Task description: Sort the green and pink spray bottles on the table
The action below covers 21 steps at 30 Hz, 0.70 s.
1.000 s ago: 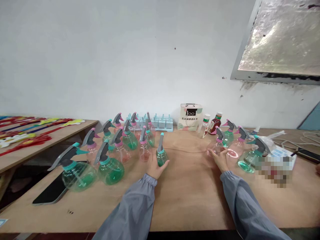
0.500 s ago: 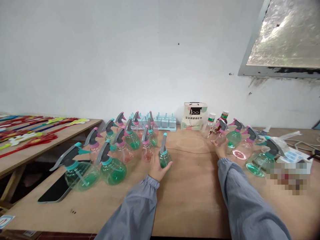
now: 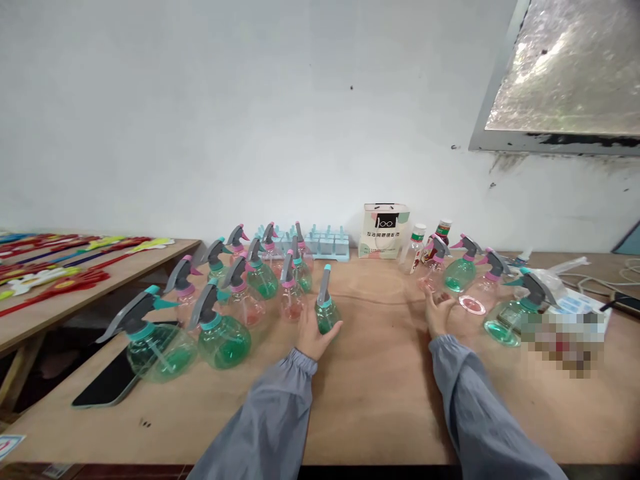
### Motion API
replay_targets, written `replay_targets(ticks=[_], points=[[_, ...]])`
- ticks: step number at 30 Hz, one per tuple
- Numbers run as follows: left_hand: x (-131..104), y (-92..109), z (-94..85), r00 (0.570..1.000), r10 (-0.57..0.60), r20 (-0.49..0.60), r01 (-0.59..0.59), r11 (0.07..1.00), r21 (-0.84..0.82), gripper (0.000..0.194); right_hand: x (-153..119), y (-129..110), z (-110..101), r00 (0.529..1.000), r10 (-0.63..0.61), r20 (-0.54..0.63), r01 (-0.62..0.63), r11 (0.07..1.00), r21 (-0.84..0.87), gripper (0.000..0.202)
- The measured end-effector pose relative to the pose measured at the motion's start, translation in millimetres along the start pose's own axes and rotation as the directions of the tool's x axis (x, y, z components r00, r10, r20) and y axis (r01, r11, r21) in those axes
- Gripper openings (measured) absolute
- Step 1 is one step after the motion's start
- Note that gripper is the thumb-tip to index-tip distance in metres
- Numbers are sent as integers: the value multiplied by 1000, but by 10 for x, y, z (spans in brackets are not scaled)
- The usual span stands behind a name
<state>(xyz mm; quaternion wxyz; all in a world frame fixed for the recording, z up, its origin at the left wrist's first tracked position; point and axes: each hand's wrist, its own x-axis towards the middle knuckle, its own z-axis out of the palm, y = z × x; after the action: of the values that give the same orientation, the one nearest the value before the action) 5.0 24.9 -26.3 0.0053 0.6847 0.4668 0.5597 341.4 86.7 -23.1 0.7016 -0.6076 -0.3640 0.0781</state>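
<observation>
A round spray bottle with green liquid and a turquoise collar stands upright on the wooden table. My left hand curls around its near side, fingers at the left and thumb at the right. Over on the right, my right hand has its fingers apart, with nothing gripped. Just beyond its fingertips is a clear pink spray bottle with a grey trigger; whether they still touch is hard to tell. Beside it stand a green spray bottle, another pink spray bottle and a larger green spray bottle.
Several pink and green spray bottles crowd the left side, beside a black phone. Along the wall are a pale blue popsicle mould, a paper bag and two capped bottles. Colourful hand-shaped clappers cover the left table.
My right hand has drawn back toward me from the pink spray bottle, its fingers now loosened. The left hand keeps its place around the green bottle. The whole view has shifted slightly.
</observation>
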Motion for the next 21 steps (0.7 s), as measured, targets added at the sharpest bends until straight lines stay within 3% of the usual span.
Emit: replay_targets(ticks=[2, 4, 7, 9, 11, 13, 15, 18, 20, 21], points=[[-22, 42, -5, 999, -23, 38, 23, 1000, -10, 74, -379, -121, -26, 998, 24, 52, -26, 999, 40, 67], [-52, 88, -9, 994, -51, 93, 53, 998, -18, 70, -776, -294, -37, 980, 2, 197, -26, 993, 119, 57], [-94, 149, -16, 983, -56, 172, 66, 996, -52, 57, -1230, -641, 20, 883, -171, 436, 99, 978, 183, 49], [-112, 180, -20, 976, -28, 214, 45, 996, -72, 54, -1395, -880, 128, 766, -328, 553, 229, 943, 242, 61], [-127, 201, -22, 968, 8, 251, 11, 997, -77, 55, -1472, -1077, 276, 664, -401, 631, 289, 916, 278, 80], [-140, 217, -21, 956, 45, 291, -24, 997, -75, 59, -1498, -1209, 426, 616, -407, 674, 273, 913, 302, 91], [-146, 227, -23, 945, 67, 321, -49, 997, -64, 64, -1495, -1276, 540, 621, -392, 679, 211, 918, 337, 83], [-105, 230, -68, 977, 86, 195, -76, 995, -57, 65, -1451, -1284, 605, 665, -348, 660, 120, 923, 366, 63], [-27, 203, -152, 997, 67, -41, -69, 997, -43, 58, -1403, -1253, 597, 689, -323, 649, 92, 927, 363, 58], [25, 175, -210, 983, 37, -180, -42, 999, -24, 54, -1378, -1230, 586, 694, -311, 649, 73, 928, 367, 58]])
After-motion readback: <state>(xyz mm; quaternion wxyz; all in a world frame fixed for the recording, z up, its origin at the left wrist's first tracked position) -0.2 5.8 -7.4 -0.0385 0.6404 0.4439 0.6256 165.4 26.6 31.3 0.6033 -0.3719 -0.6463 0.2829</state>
